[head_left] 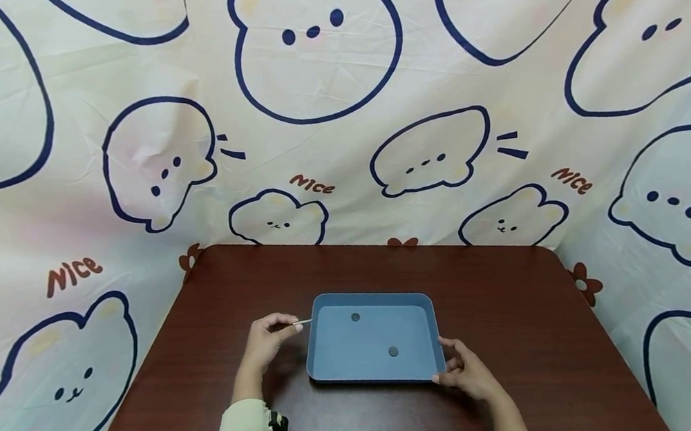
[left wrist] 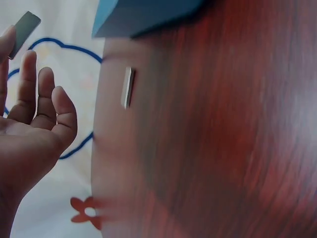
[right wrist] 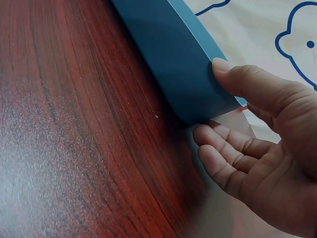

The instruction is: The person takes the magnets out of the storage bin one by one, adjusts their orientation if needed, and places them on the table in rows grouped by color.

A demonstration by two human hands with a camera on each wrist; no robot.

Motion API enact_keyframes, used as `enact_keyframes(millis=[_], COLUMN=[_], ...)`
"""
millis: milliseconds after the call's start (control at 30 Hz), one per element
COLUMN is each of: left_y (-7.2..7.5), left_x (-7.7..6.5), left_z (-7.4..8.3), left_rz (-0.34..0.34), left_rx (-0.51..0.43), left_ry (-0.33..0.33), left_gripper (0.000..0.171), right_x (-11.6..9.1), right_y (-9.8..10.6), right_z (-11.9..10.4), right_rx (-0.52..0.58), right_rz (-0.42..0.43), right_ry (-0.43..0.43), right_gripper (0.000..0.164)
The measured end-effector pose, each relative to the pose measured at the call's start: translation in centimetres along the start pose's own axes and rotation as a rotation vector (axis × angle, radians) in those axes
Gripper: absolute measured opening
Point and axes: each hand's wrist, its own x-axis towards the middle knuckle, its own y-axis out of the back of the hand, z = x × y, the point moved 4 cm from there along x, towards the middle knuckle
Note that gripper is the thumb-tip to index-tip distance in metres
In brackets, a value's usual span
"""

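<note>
Left hand (head_left: 267,341): thumb and forefinger were clamped on a thin strip (left wrist: 25,32), other fingers apart, loosely bent. Right hand (head_left: 470,373) gripped a corner of the blue tray (head_left: 352,353), thumb on rim. Tray lay between the hands, its left edge just beside the held strip; one disc (head_left: 355,317) sat nearer the left fingers, another disc (head_left: 393,351) nearer the right. Tabletop (head_left: 491,298) stretched beyond both hands. Only the left wrist view showed a second strip (left wrist: 128,88), lying on it.
</note>
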Motion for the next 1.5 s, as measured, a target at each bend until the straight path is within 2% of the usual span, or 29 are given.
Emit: enact_keyframes(millis=[200,400,833,1200,1500], left_y=[2.2,4.1,6.7,7.9,8.1], left_x=[0.1,0.0,0.6,1.9,2.5], left_z=[-0.6,-0.9,-2.7,-3.2,-3.8], left_rz=[0.033,0.055,0.083,0.066,0.041], left_rx=[0.007,0.048,0.194,0.207,0.24], left_ry=[0.002,0.011,0.082,0.174,0.27], left_gripper=[0.018,0.02,0.022,0.026,0.026], right_x=[0.0,0.1,0.1,0.0,-0.1], right_y=[0.1,0.2,0.5,0.2,-0.1], right_z=[-0.1,0.1,0.3,0.0,0.1], right_rx=[-0.012,-0.015,-0.015,-0.008,0.001], right_rz=[0.01,0.016,0.028,0.034,0.025], right_ry=[0.028,0.009,0.003,0.011,-0.005], right_gripper=[0.081,0.081,0.082,0.081,0.082])
